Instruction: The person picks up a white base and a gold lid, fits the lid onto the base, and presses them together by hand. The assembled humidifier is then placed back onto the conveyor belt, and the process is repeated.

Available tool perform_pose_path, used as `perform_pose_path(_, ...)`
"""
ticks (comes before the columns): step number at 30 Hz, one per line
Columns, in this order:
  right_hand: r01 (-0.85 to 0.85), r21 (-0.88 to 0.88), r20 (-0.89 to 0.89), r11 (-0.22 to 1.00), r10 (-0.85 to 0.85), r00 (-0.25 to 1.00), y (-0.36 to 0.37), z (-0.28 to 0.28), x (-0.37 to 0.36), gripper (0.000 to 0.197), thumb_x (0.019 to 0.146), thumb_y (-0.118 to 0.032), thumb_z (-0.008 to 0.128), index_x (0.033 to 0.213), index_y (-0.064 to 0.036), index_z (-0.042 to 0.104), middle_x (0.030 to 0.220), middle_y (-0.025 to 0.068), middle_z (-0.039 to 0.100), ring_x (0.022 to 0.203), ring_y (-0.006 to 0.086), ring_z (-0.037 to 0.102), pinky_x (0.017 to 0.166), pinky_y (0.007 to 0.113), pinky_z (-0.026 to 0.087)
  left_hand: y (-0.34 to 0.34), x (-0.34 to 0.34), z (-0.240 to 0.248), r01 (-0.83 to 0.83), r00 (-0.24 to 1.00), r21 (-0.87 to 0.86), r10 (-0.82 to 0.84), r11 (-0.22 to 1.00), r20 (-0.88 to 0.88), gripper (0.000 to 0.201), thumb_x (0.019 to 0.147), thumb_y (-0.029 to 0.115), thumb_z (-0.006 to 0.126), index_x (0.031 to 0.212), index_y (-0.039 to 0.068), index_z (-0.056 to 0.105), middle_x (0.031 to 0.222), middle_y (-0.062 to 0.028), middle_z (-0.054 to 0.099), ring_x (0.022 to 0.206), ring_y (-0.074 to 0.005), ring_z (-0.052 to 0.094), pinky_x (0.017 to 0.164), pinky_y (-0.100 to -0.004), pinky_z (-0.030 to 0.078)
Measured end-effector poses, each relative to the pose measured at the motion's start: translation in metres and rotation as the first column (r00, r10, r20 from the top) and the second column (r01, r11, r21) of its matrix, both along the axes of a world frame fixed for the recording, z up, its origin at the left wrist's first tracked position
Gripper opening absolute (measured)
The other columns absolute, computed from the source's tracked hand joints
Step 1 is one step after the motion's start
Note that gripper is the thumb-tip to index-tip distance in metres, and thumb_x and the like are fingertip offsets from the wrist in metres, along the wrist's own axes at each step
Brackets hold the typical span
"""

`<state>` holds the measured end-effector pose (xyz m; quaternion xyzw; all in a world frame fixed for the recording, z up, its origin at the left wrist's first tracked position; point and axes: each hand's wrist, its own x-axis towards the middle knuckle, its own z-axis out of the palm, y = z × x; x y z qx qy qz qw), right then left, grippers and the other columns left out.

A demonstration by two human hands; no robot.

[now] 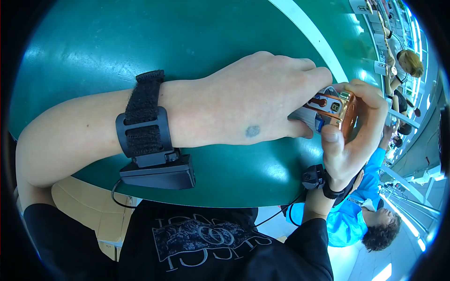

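Right of centre, above the green table, my two hands meet at a small electronic device (348, 115) with a shiny copper-coloured housing. Its top shows a pale panel with a small dark window and a copper-coloured piece. A blue part (319, 123) sits at its near side, and a thin white loop stands at the far side. My right hand (358, 129) grips the housing between thumb and curled fingers. My left hand (262, 98) reaches across from the left, closed with thumb and fingers on a whitish-grey part (303, 115) at the device's left end; its fingertips are partly hidden.
The green table (225, 173) curves around my body, with a white strip (309, 28) across it. Strapped modules (157, 173) with cables sit on both wrists. Cardboard boxes (86, 206) stand below left. A person in blue (347, 220) sits close on my right; others work farther off.
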<state>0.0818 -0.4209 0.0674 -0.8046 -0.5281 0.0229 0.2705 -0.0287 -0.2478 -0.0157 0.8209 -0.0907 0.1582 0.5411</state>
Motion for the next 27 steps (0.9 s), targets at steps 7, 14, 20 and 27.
perform_pose_path(7,0.07,-0.107,0.039,0.992,-0.067,0.997,-0.008,-0.002,-0.009,0.083,0.083,-0.068,0.073,0.122,0.0023,0.053,0.119,0.0157,0.056,0.104,0.024,0.06,0.097,0.037,0.047,-0.01,0.002,-0.003,0.011,1.0,-0.009,-0.011,1.0,0.009,0.051,0.083,0.027,0.08,0.123,0.003,0.058,0.105,-0.0133,0.066,0.092,-0.0339,0.067,0.077,-0.0422,0.054)
perform_pose_path(14,0.186,-0.138,-0.154,0.973,-0.206,0.966,-0.006,-0.002,0.004,0.096,0.083,-0.084,0.056,0.123,0.0029,0.058,0.125,0.0146,0.057,0.108,0.0235,0.061,0.099,0.036,0.048,-0.009,0.007,0.006,0.051,0.988,-0.209,-0.08,0.977,-0.129,0.052,0.086,0.032,0.08,0.122,0.001,0.059,0.088,-0.0102,0.067,0.071,-0.0244,0.066,0.066,-0.0344,0.053)
perform_pose_path(20,0.135,0.102,-0.179,0.986,-0.116,0.977,0.013,-0.014,0.008,0.116,0.081,-0.096,0.029,0.142,0.0009,0.049,0.131,0.0172,0.059,0.118,0.0271,0.062,0.1,0.038,0.05,0.006,0.013,0.02,-0.031,0.906,-0.702,-0.276,0.711,-0.32,0.055,0.095,0.046,0.069,0.114,-0.005,0.06,0.082,-0.0092,0.064,0.063,-0.0141,0.062,0.061,-0.027,0.051)
perform_pose_path(27,0.091,0.32,-0.349,0.943,0.028,0.937,0.024,-0.051,0.007,0.111,0.087,-0.091,0.021,0.146,-0.0009,0.046,0.123,0.0146,0.064,0.113,0.0258,0.064,0.097,0.038,0.052,0.006,0.016,0.014,0.013,0.847,-0.902,-0.484,0.431,-0.219,0.069,0.094,0.061,0.065,0.117,-0.005,0.06,0.087,-0.0093,0.062,0.063,-0.0106,0.061,0.062,-0.0243,0.051)
